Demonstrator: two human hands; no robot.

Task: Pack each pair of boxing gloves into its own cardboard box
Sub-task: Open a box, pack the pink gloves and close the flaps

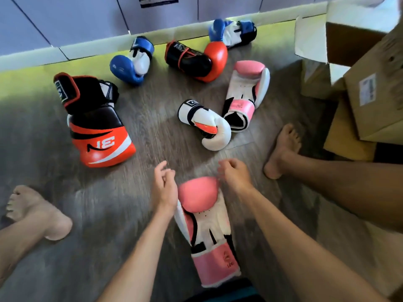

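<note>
A pink and white boxing glove (206,225) lies on the floor between my forearms, padded end away from me. My left hand (163,186) hovers at its left with loosely curled fingers, holding nothing. My right hand (234,173) hangs just past its tip, fingers loosely bent, empty. The second pink glove (246,92) lies farther off beside a white glove (209,125). Two orange and black gloves (96,127) (196,59) and two blue and white gloves (133,62) (231,32) are scattered toward the wall. An open cardboard box (349,42) stands at the right.
Closed cardboard boxes (375,101) are stacked at the right, under and beside the open one. My bare feet (281,147) (32,212) rest on the grey wood-look floor (152,110). A pale wall with a skirting board (87,46) runs along the far side.
</note>
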